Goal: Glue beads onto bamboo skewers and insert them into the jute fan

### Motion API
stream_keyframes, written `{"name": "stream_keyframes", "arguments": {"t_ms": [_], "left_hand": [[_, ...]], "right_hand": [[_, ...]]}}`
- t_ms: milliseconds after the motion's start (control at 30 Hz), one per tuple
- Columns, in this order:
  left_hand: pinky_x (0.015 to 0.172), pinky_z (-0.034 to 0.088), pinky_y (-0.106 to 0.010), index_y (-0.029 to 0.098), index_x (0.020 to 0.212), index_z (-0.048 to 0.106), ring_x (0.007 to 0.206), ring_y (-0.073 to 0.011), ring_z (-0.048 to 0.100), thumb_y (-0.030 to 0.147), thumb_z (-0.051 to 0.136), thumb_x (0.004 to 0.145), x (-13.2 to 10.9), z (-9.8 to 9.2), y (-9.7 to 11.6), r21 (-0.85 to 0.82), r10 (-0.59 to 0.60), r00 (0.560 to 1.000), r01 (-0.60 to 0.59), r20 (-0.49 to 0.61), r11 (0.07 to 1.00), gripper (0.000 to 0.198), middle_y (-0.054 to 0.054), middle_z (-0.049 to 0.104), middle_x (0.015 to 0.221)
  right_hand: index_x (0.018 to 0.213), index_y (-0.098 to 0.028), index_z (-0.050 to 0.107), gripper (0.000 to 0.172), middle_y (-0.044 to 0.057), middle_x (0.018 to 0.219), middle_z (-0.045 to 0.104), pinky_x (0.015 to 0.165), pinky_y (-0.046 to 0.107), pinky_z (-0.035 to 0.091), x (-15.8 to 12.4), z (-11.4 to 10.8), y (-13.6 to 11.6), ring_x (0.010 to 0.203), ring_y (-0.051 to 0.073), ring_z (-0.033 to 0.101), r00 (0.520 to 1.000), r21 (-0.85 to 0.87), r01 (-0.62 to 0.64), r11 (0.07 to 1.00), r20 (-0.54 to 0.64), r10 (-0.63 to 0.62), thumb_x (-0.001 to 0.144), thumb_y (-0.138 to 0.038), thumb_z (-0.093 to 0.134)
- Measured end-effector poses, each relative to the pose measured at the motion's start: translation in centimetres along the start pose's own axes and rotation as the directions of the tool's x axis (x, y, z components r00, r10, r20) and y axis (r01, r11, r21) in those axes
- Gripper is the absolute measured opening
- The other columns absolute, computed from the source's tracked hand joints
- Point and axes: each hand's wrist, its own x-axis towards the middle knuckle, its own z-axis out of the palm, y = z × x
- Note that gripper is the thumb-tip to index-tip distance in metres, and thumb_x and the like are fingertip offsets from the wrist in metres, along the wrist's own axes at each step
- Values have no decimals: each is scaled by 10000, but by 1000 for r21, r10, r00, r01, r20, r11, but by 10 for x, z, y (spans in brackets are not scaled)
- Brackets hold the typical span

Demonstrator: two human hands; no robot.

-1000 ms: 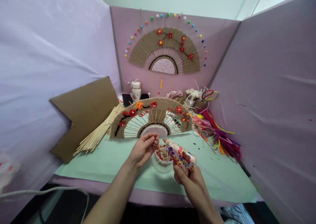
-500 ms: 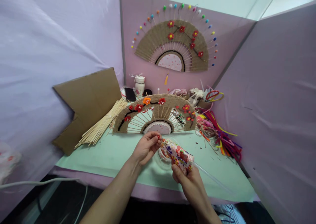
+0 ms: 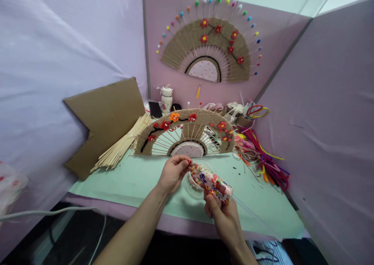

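Note:
Between the thumb and fingertips of my left hand (image 3: pixel 172 175) is a small red ball (image 3: pixel 189 162). My right hand (image 3: pixel 220 214) is wrapped round the handle of a hot glue gun (image 3: pixel 215 185) with a colourful patterned cover, its nozzle pointing at the red ball. A long clear glue stick (image 3: pixel 251 210) sticks out of the gun's back end. Under the gun stands a clear round dish (image 3: pixel 193 193) with small reddish pieces in it, partly hidden. Just beyond my hands, a twine-wrapped fan (image 3: pixel 187 117) with red and orange flowers stands upright on the table.
Thin wooden sticks (image 3: pixel 119 146) lie bundled at the left, against a folded cardboard sheet (image 3: pixel 113 113). Coloured pipe cleaners (image 3: pixel 271 164) heap up at the right, near scissors (image 3: pixel 257 111). A white jar (image 3: pixel 166 99) stands behind; a second fan (image 3: pixel 181 43) hangs on the back wall.
The view has shifted slightly. Both hands keep their grips, with the red ball still held close to the glue gun's nozzle.

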Motion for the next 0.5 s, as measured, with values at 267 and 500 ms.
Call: {"name": "stream_keyframes", "arguments": {"t_ms": [267, 500], "left_hand": [[543, 470, -176, 119, 595, 704, 543, -65, 549, 353, 949, 402, -2, 5, 2, 65, 20, 1000, -18, -23, 998, 389, -11, 657, 603], [547, 462, -194, 125, 590, 697, 544, -72, 540, 331, 939, 419, -2, 3, 1, 90, 42, 999, -40, -23, 995, 361, -10, 651, 600]], "right_hand": [[990, -190, 753, 491, 56, 644, 613, 456, 273, 442, -2, 0, 2, 635, 224, 588, 1000, -58, 17, 998, -1, -17, 819, -632, 622], [1028, -180, 751, 538, 51, 660, 630, 479, 289, 455, -3, -2, 6, 593, 208, 570, 1000, -96, 11, 995, 4, -11, 823, -654, 601]]}}
